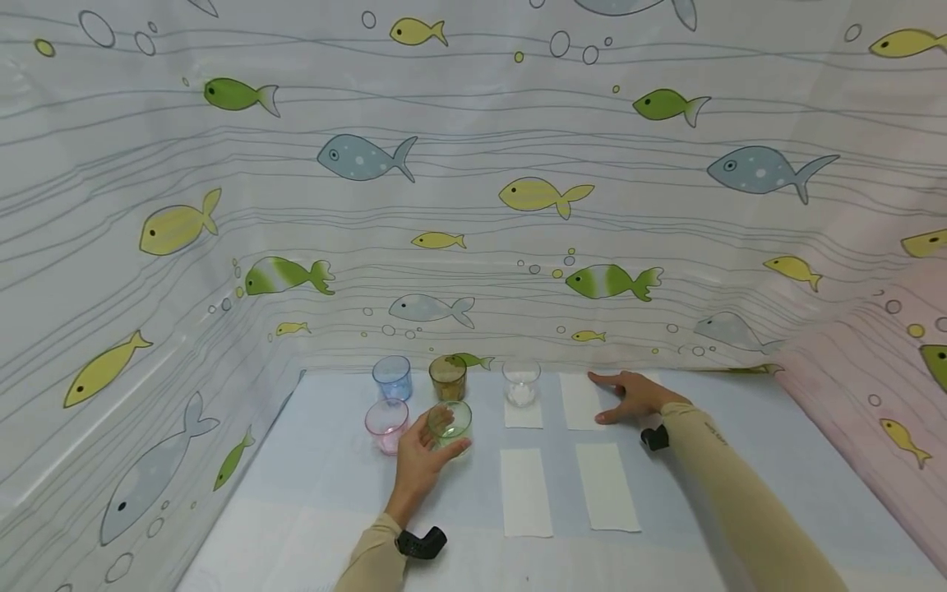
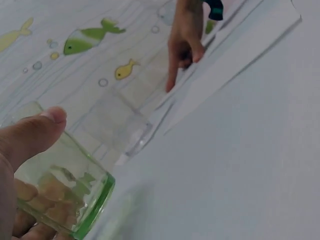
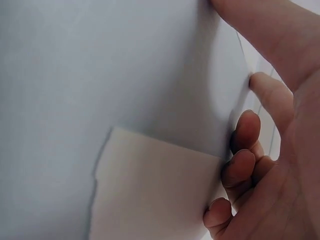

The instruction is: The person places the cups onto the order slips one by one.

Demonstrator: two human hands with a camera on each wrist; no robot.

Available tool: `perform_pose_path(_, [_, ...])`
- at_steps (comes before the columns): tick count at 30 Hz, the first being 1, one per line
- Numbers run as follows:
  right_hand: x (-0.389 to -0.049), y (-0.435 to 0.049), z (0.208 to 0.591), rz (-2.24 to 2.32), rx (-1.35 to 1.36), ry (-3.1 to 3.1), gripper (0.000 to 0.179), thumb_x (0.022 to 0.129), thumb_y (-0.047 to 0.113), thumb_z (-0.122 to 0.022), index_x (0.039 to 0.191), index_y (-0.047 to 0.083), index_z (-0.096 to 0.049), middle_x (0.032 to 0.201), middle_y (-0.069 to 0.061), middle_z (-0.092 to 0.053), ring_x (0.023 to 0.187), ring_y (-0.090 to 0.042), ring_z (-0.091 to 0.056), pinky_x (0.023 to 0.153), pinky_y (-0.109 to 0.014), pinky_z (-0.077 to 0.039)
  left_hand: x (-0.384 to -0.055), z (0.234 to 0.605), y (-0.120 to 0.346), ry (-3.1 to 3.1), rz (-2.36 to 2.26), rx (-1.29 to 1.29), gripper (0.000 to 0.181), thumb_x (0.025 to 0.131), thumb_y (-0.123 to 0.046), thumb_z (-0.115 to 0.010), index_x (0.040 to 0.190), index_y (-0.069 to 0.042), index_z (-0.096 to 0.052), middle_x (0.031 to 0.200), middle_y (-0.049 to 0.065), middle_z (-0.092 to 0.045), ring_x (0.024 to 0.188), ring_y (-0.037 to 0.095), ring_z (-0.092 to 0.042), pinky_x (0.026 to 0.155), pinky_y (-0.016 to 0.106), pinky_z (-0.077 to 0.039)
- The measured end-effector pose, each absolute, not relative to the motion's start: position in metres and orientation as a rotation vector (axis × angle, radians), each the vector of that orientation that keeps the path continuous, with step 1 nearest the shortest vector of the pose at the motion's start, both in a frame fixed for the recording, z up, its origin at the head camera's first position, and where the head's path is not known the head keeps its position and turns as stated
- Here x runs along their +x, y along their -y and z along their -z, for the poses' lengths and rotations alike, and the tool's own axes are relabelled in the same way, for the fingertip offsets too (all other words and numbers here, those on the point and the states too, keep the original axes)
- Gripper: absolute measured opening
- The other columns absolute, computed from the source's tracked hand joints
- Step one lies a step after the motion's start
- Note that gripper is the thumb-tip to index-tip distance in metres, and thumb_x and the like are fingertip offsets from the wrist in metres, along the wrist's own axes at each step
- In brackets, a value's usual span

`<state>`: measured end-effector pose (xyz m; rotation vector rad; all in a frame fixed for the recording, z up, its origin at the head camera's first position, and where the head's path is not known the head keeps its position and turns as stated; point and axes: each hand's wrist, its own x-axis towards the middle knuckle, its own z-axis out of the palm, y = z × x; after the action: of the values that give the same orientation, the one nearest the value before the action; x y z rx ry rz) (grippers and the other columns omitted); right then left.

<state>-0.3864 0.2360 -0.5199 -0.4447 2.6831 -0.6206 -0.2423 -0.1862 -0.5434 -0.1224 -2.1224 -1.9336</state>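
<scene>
My left hand [image 1: 420,464] grips a green glass [image 1: 453,421], thumb on one side and fingers round the other. In the left wrist view the green glass [image 2: 75,175] shows its thick green base above the white surface. My right hand [image 1: 633,396] reaches to the back right, thumb and index finger stretched out at the edge of a white paper-like rectangle [image 1: 580,403]; its other fingers are curled. In the right wrist view, fingertips [image 3: 257,80] meet the pale surface, with a cream rectangle [image 3: 155,190] below. A clear glass [image 1: 522,386] stands on another white rectangle [image 1: 524,418].
Left of the clear glass stand a blue glass [image 1: 392,380], an amber glass [image 1: 448,380] and a pink glass [image 1: 386,423], the pink one close by my left hand. Nearer me lie two more white rectangles [image 1: 526,493], [image 1: 608,487]. A fish-print curtain [image 1: 459,164] walls the table [image 1: 311,477].
</scene>
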Motion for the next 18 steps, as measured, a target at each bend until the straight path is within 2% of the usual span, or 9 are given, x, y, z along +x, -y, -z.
perform_pose_path(4, [-0.387, -0.237, 0.518, 0.623, -0.463, -2.685, 0.109, 0.075, 0.060, -0.092, 0.164, 0.024, -0.041, 0.114, -0.013, -0.056, 0.103, -0.027, -0.051, 0.083, -0.039, -0.045, -0.244, 0.531, 0.175, 2.102, 1.942, -0.186, 0.069, 0.079, -0.004, -0.093, 0.141, 0.000, -0.064, 0.136, 0.027, -0.069, 0.132, 0.036, -0.065, 0.116, 0.040, -0.050])
perform_pose_path(6, [-0.387, -0.238, 0.517, 0.629, -0.475, -2.686, 0.108, 0.076, 0.058, -0.092, 0.164, 0.024, -0.041, 0.111, -0.012, -0.054, 0.100, -0.025, -0.049, 0.079, -0.036, -0.042, -0.245, 0.524, 0.169, 2.094, 1.955, -0.214, 0.069, 0.079, -0.005, -0.093, 0.141, 0.000, -0.064, 0.136, 0.023, -0.070, 0.133, 0.034, -0.065, 0.117, 0.040, -0.049])
perform_pose_path(12, [-0.385, -0.239, 0.516, 0.683, -0.525, -2.681, 0.104, 0.078, 0.052, -0.093, 0.163, 0.019, -0.042, 0.098, -0.009, -0.048, 0.091, -0.022, -0.044, 0.071, -0.033, -0.034, -0.254, 0.501, 0.154, 2.117, 1.951, -0.302, 0.070, 0.079, -0.009, -0.094, 0.143, -0.009, -0.064, 0.137, 0.011, -0.072, 0.136, 0.029, -0.064, 0.120, 0.039, -0.046])
perform_pose_path(18, [-0.385, -0.237, 0.518, 0.693, -0.527, -2.679, 0.104, 0.077, 0.053, -0.093, 0.163, 0.021, -0.043, 0.095, -0.007, -0.046, 0.090, -0.021, -0.043, 0.071, -0.033, -0.034, -0.266, 0.483, 0.142, 2.156, 1.920, -0.400, 0.072, 0.081, -0.011, -0.094, 0.146, -0.009, -0.062, 0.140, 0.014, -0.070, 0.137, 0.029, -0.064, 0.120, 0.032, -0.046])
